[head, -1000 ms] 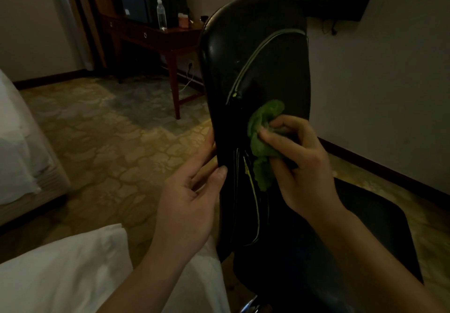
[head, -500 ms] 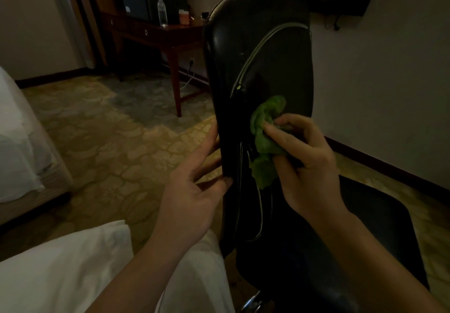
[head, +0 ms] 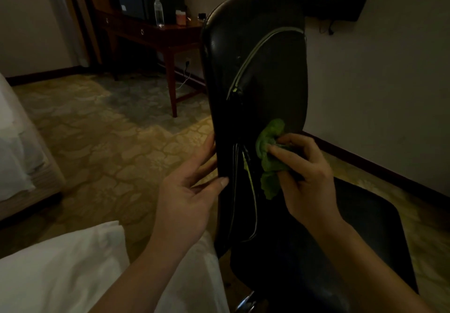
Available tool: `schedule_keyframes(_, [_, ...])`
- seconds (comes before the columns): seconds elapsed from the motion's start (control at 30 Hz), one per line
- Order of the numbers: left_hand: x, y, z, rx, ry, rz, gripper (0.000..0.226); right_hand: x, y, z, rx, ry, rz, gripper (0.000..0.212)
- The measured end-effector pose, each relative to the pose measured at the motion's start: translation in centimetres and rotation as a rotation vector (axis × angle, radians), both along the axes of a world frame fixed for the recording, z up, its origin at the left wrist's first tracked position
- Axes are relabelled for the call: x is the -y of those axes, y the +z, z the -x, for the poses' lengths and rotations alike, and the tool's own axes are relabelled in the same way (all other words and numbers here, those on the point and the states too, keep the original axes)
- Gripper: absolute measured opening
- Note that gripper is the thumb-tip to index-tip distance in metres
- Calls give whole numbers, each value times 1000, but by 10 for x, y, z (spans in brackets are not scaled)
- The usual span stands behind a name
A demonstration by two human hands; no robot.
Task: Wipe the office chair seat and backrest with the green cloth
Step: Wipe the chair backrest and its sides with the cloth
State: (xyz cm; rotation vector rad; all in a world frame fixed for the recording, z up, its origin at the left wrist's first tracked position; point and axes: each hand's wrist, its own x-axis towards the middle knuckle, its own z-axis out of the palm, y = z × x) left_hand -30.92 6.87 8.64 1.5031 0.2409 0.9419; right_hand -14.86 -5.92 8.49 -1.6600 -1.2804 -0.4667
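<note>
A black office chair stands in front of me, its tall backrest (head: 265,69) upright and edge-on, with pale piping down its face. The black seat (head: 365,234) spreads out to the lower right. My right hand (head: 306,176) grips a crumpled green cloth (head: 269,159) and presses it against the lower part of the backrest's face. My left hand (head: 192,188) holds the backrest's left edge, fingers behind it and the thumb on the front.
A wooden desk (head: 155,35) with a water bottle (head: 158,11) and small items stands at the back. A bed (head: 22,156) lies at the left, white bedding (head: 60,269) at the bottom left. A beige wall (head: 377,93) runs close on the right. Patterned carpet (head: 102,147) covers the floor.
My right hand and the green cloth have slid down and slightly right on the backrest. My left hand has kept its hold on the backrest's edge.
</note>
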Motion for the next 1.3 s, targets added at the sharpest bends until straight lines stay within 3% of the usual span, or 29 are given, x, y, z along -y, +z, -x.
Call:
schedule_keyframes(0.1, [1,-4,-1,26,-12,53,87,-9,21,4,-12,22,-7,47])
schedule_keyframes(0.3, [-3,-5,0,33,-53,97,77,-11,12,6,-7,35,-12,44])
schedule_keyframes(0.5, [0,-3,1,22,-37,75,77,4,-11,-3,-36,3,67,61])
schedule_keyframes(0.8, [2,-5,3,2,-20,37,73,-12,27,11,-62,72,-13,49])
schedule_keyframes(1.07, [0,-12,3,-55,39,7,68,11,-26,-4,-100,20,78,63])
schedule_keyframes(1.3, [4,-13,5,-117,53,-24,67,15,-18,-12,-152,9,83,55])
